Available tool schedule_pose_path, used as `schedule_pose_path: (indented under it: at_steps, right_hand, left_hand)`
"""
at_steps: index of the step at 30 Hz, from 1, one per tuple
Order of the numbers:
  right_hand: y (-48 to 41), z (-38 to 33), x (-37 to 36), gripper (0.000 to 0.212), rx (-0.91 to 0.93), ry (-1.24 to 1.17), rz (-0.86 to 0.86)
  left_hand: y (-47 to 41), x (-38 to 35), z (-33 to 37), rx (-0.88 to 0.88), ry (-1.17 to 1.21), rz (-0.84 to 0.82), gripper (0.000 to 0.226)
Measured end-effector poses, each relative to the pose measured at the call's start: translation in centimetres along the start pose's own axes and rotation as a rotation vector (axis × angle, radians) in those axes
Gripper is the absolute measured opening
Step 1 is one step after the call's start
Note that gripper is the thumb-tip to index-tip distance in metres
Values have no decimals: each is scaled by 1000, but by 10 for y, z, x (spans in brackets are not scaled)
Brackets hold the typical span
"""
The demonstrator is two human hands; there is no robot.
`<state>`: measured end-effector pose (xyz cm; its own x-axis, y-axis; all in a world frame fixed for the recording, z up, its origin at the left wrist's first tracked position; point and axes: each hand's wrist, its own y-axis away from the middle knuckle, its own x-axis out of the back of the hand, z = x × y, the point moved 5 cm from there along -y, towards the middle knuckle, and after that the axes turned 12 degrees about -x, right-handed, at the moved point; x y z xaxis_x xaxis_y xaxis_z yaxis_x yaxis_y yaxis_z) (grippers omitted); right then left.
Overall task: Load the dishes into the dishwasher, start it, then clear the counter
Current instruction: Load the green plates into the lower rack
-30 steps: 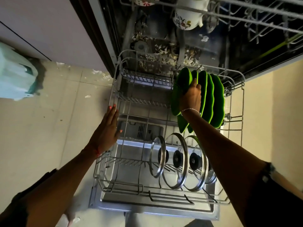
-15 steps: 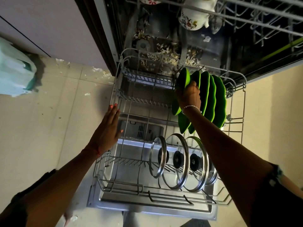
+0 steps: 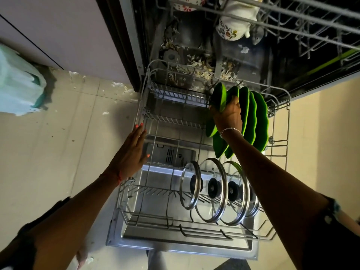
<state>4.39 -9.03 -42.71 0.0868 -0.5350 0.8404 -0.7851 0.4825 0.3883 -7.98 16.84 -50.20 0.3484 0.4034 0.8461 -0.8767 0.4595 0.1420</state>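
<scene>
The lower wire rack (image 3: 155, 119) of the open dishwasher is pulled out over the door. Several green plates (image 3: 261, 121) stand on edge at its far right. My right hand (image 3: 227, 115) grips the leftmost green plate (image 3: 219, 96) by its rim, tilted among the others. My left hand (image 3: 130, 152) lies flat with straight fingers against the rack's left side wire. Several glass pot lids (image 3: 212, 190) with black knobs stand upright in the near right part of the rack.
The upper rack (image 3: 292, 18) overhangs at the top with a floral white pot (image 3: 231, 28) and a red-patterned dish (image 3: 185, 4). Food scraps litter the dishwasher's floor (image 3: 194, 63). A pale green bag (image 3: 17, 84) sits on the tiled floor at left.
My right hand has shifted the held green plate slightly left and further back in the rack. My left hand has stayed on the rack's side.
</scene>
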Motion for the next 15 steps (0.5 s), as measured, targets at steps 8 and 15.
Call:
schedule_pose_path:
  at_steps: [8,15]
  right_hand:
    - [54,-32,-7,75,338,349,189]
    - [149,-127,-39,63,700,469,82]
  left_hand:
    - [26,36,-16,-29,-38,48,75]
    - [70,120,-54,-62,-98,127,72]
